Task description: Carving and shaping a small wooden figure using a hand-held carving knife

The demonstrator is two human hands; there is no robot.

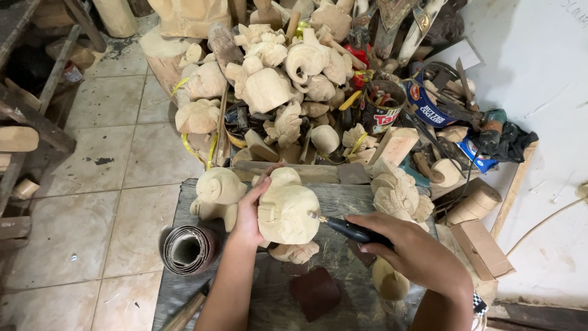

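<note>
I sit over a dark grey work board (343, 196) on a pale tiled floor (110, 153) with dirty marks, a white wall (539, 55) to the board's right and dark wooden planks (30, 116) to its left.

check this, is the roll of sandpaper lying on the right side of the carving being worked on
No, the sandpaper roll lies left of the wooden carving, beside the left hand; the right hand holds the rotary tool.
</note>
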